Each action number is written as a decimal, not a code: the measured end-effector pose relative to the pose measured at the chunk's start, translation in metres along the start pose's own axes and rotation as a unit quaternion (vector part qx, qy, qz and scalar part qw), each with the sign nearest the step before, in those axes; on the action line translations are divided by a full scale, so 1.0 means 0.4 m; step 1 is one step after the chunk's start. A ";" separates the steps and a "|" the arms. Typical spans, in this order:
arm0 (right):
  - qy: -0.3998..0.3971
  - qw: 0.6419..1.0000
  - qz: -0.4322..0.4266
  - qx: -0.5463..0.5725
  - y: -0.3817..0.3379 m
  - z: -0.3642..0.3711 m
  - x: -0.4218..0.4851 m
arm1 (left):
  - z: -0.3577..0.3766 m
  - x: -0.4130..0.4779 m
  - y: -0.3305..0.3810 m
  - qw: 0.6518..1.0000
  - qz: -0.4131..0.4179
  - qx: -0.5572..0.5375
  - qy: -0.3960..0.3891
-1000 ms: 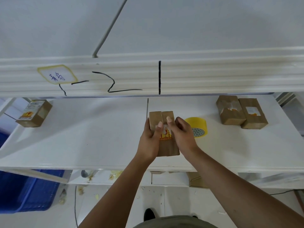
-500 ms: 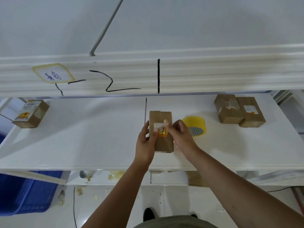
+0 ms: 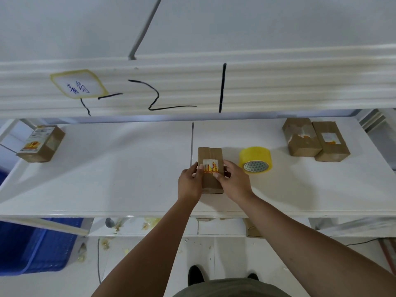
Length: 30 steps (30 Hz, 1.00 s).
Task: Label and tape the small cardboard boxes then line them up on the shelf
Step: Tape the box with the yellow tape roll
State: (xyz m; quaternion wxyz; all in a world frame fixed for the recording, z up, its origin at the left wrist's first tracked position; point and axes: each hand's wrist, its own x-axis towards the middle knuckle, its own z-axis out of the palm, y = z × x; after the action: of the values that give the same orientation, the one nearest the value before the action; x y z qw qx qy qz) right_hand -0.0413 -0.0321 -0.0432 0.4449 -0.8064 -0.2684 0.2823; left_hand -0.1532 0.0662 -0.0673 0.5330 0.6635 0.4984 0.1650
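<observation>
A small brown cardboard box lies on the white shelf near its middle. A white and orange label sits on the box's top face. My left hand grips the box's left side, thumb on the label's left edge. My right hand holds the right side, with its fingertips pressing the label's right lower edge. A yellow tape roll lies just right of my right hand. Two labelled boxes stand side by side at the right rear. Another labelled box rests at the far left.
An upper shelf's ribbed white front edge with black marker lines and a taped note overhangs the back of the shelf. A blue crate stands on the floor at lower left. A lower shelf holds scraps and a brown box.
The box has come down to rest on the shelf. My fingers have slid off the label's middle to its edges, leaving it uncovered.
</observation>
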 end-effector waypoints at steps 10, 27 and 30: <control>0.137 0.982 -0.124 -0.031 -0.030 -0.073 0.027 | 0.004 -0.012 0.052 0.983 0.096 0.121 0.103; 0.055 0.994 0.034 -0.090 0.059 -0.281 0.112 | 0.242 0.177 0.239 0.803 0.192 0.511 -0.238; 0.055 0.993 0.042 -0.098 0.060 -0.288 0.112 | 0.235 0.187 0.231 0.809 0.196 0.502 -0.236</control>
State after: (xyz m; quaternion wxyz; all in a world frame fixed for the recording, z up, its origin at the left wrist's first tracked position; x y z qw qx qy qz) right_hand 0.0742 -0.0777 -0.0223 0.3653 -0.8709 -0.2364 0.2284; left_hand -0.0042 0.0837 -0.0458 0.1836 0.9407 0.2298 -0.1691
